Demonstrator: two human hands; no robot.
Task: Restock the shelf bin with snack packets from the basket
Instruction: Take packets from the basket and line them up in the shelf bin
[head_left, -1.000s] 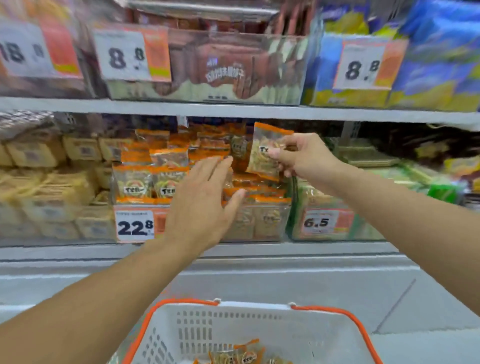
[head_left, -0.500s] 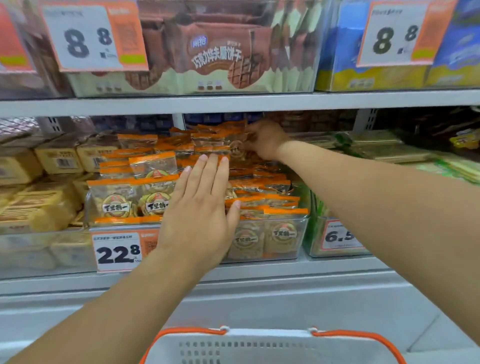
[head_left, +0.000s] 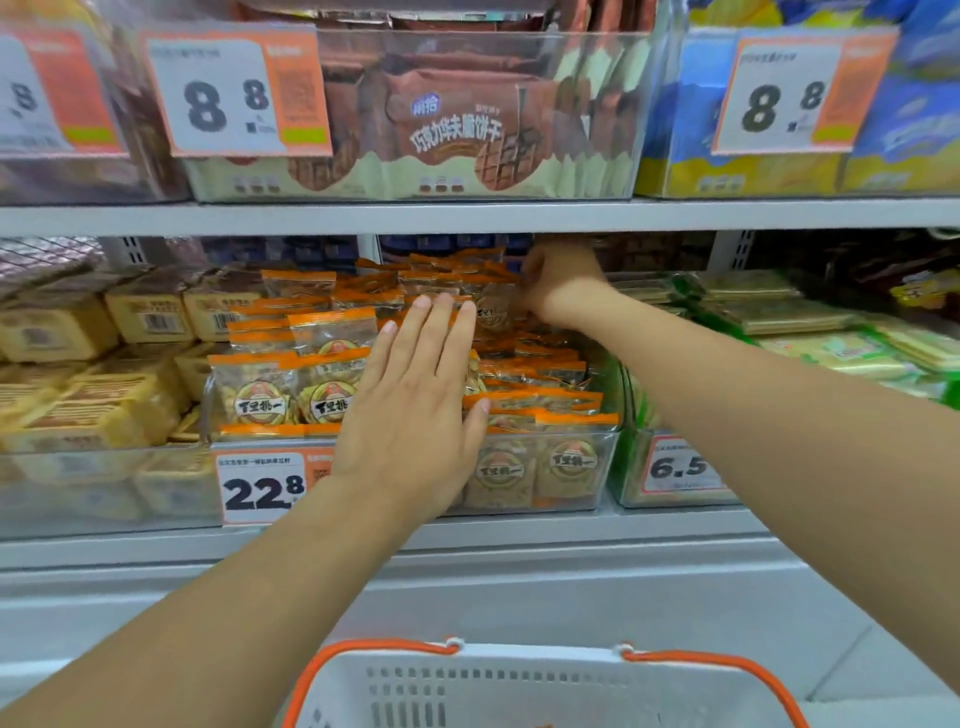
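1. Shop shelving fills our view, two tiers of clear bins with price tags; both our arms reach forward into the lower tier.
2. Nearest: the basket (head_left: 545, 686), white with orange handles, at the bottom edge. Its contents are mostly out of frame, so we cannot tell how many packets remain in it.
3. Next: the bin (head_left: 582, 473), clear plastic, on the lower shelf with a tag (head_left: 262, 488) reading 22.8. It is already heaped with orange-topped packets (head_left: 291, 384), front rows upright, rear ones stacked loosely.
4. Left hand (head_left: 415, 410): fingers straight and together, palm flat against the front rows. It holds nothing; we judge it is bracing the stack.
5. Farthest: right hand (head_left: 558, 283), deep at the back of the bin just under the upper shelf. Fingers are curled down among the rear packets; whether they pinch one we cannot tell, since the fingertips are hidden.
6. Neighbours: yellow packs to the left, green packs to the right, brown biscuit packs in the bin above.
7. Step in hand, our judgement: seating a packet at the rear of the pile.
8. Next move calls for drawing the right hand out without dragging loose packets, then down to the basket for another. Risk: the heap sliding forward if the left palm lifts too soon.
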